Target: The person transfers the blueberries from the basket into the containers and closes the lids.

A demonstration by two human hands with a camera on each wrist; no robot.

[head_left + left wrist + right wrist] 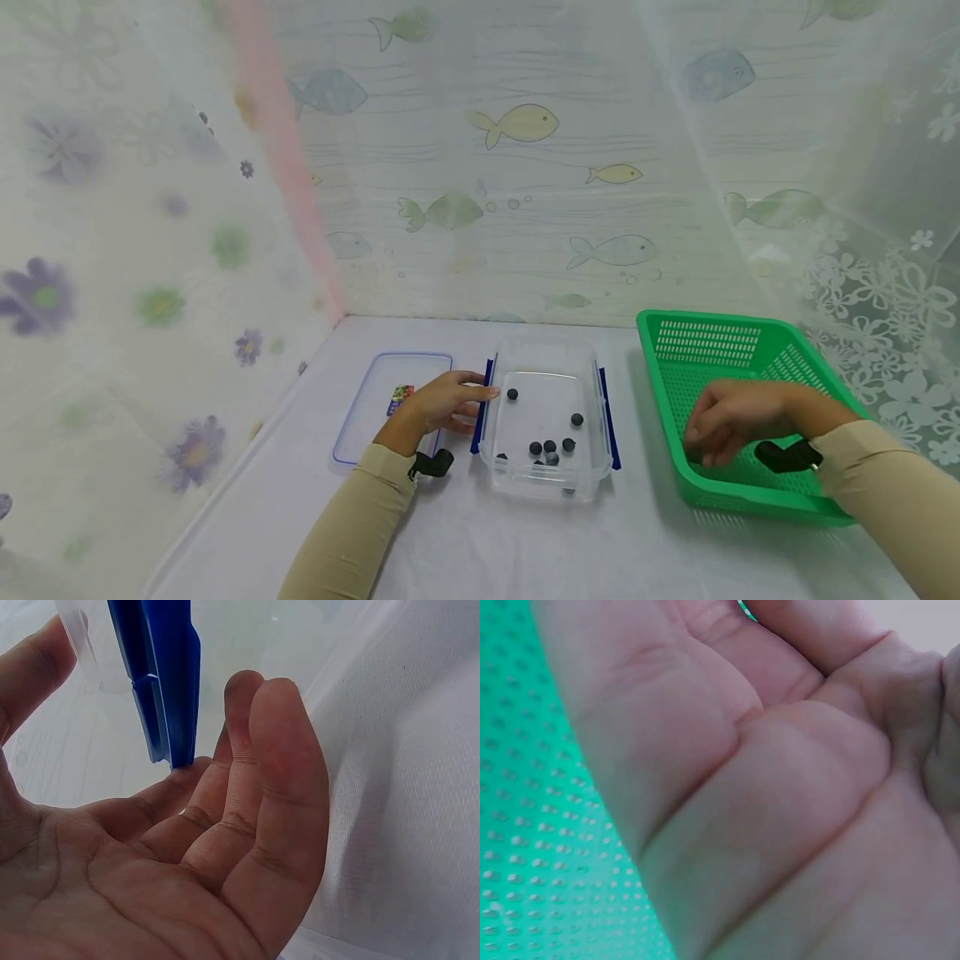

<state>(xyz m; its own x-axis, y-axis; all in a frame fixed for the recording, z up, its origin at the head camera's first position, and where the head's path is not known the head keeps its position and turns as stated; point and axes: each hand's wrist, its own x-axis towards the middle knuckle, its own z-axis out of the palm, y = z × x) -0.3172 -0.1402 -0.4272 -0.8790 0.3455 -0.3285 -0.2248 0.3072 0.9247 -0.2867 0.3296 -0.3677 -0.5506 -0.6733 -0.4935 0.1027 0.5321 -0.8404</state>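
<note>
A clear plastic food container (542, 492) with blue side latches (609, 421) stands lidless on the white cloth, several small dark balls (577, 419) inside it. My left hand (448, 402) grips its left side, thumb over the rim; in the left wrist view a forefinger touches the lower end of the blue latch (176, 682) while the other fingers bend beside it. Inside the green basket (750, 500), my right hand (731, 421) hangs low near the left wall with bent fingers. Its fingertips are hidden in both views, so whether it holds anything does not show.
Left of the container lies a clear lid (363, 417) with a blue edge and a colourful label (400, 398). A sheer curtain (480, 167) printed with fish closes off the back, and flowered curtains (112, 333) hang at the sides. White cloth (480, 550) covers the table.
</note>
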